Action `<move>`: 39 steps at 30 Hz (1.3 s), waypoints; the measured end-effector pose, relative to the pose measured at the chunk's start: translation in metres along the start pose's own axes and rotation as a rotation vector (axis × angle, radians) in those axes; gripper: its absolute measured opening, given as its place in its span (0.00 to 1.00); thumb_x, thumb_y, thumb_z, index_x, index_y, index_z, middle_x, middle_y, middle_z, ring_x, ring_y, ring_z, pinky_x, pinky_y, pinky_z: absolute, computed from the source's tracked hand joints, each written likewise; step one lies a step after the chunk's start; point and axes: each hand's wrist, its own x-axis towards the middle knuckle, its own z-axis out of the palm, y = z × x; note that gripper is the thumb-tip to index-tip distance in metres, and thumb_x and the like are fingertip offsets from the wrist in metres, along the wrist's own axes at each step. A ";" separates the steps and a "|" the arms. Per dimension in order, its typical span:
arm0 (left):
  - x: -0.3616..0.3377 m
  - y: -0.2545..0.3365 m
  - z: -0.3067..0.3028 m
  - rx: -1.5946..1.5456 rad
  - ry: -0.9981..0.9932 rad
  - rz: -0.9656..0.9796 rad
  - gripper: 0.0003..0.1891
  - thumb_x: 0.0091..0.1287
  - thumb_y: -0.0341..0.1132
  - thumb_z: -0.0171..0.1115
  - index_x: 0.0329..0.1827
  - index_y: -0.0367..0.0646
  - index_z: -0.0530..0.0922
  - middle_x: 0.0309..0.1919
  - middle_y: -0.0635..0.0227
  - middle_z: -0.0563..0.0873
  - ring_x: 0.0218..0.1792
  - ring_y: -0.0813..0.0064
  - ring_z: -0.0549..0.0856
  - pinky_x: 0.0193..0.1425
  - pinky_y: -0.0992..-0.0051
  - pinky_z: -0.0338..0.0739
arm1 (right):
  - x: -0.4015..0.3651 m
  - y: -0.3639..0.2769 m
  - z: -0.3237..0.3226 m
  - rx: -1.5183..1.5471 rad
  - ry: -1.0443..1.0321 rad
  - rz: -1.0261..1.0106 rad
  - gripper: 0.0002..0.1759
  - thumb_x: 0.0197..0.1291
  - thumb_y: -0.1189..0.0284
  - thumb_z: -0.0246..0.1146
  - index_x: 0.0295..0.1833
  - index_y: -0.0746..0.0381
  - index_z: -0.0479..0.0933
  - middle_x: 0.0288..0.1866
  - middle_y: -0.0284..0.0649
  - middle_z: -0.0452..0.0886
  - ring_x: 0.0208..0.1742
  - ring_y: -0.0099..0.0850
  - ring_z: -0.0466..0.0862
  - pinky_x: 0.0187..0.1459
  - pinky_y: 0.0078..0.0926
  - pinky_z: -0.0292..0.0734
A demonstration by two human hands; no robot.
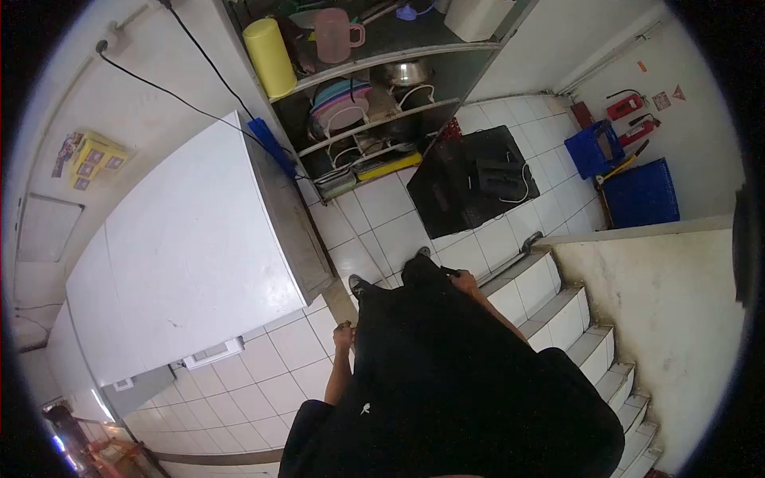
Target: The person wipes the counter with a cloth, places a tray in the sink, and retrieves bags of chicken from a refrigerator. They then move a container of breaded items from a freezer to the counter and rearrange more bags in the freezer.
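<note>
My left hand (344,334) hangs beside my black clothing (446,366), its fingers curled in; whether anything is inside them is too small to make out. On the other side, my right hand (463,281) is closed at the edge of the black cloth, with a small dark item at its fingers that I cannot identify. Both of my shoes (360,285) show on the white tiled floor (382,199). To the left of my left hand stands a large white-topped cabinet or freezer (183,263).
Ahead is a shelf unit (382,60) with a yellow container (269,60), a pink jug (335,36) and dishes. A black box-like object (478,179) lies on the floor. Stairs (558,311) run along my right. Blue crates (641,195) and fire extinguishers (625,105) stand by the far wall.
</note>
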 end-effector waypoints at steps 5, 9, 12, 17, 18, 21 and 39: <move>0.030 -0.026 0.027 0.086 0.026 0.244 0.19 0.64 0.46 0.53 0.46 0.41 0.81 0.36 0.59 0.87 0.35 0.71 0.86 0.40 0.73 0.78 | -0.005 0.012 -0.002 0.014 0.025 -0.001 0.29 0.52 0.51 0.60 0.48 0.65 0.79 0.44 0.54 0.81 0.49 0.48 0.80 0.49 0.43 0.74; 0.004 0.016 0.028 -0.026 -0.089 0.178 0.18 0.65 0.43 0.52 0.49 0.41 0.80 0.33 0.62 0.87 0.33 0.73 0.86 0.35 0.73 0.80 | -0.031 -0.033 -0.047 -0.186 -0.125 -0.154 0.30 0.55 0.48 0.58 0.46 0.65 0.79 0.41 0.54 0.82 0.46 0.48 0.81 0.49 0.40 0.74; 0.009 0.017 0.038 -0.125 -0.122 0.083 0.16 0.65 0.41 0.53 0.49 0.41 0.79 0.31 0.63 0.87 0.32 0.75 0.86 0.32 0.73 0.80 | -0.088 -0.161 -0.104 -0.318 -0.283 -0.445 0.27 0.56 0.51 0.60 0.48 0.65 0.79 0.43 0.50 0.82 0.46 0.45 0.81 0.47 0.38 0.75; 0.036 -0.019 0.048 -0.358 -0.085 -0.024 0.14 0.67 0.42 0.54 0.46 0.40 0.76 0.27 0.62 0.82 0.22 0.75 0.80 0.19 0.71 0.73 | -0.283 -0.346 -0.183 0.648 -1.599 -1.684 0.15 0.58 0.68 0.61 0.48 0.64 0.76 0.39 0.42 0.79 0.46 0.31 0.78 0.49 0.31 0.72; 0.033 -0.021 0.049 -0.524 -0.173 -0.096 0.15 0.68 0.42 0.53 0.47 0.39 0.75 0.27 0.63 0.82 0.22 0.74 0.80 0.19 0.71 0.73 | -0.309 -0.345 -0.189 0.651 -1.583 -1.692 0.15 0.58 0.68 0.61 0.48 0.64 0.76 0.39 0.42 0.79 0.46 0.31 0.78 0.49 0.31 0.72; 0.004 0.005 0.073 -0.207 -0.157 0.057 0.17 0.65 0.42 0.55 0.51 0.41 0.75 0.33 0.58 0.84 0.31 0.60 0.85 0.29 0.61 0.78 | -0.335 -0.342 -0.209 0.821 -1.529 -2.062 0.19 0.61 0.61 0.58 0.44 0.69 0.75 0.30 0.49 0.79 0.34 0.41 0.80 0.36 0.35 0.75; -0.072 -0.036 0.115 -0.064 0.052 0.059 0.20 0.61 0.46 0.53 0.44 0.39 0.81 0.33 0.51 0.86 0.39 0.60 0.85 0.44 0.66 0.77 | -0.363 -0.301 -0.222 0.345 -2.544 -1.522 0.16 0.66 0.68 0.53 0.30 0.69 0.71 0.23 0.38 0.70 0.28 0.26 0.69 0.33 0.28 0.68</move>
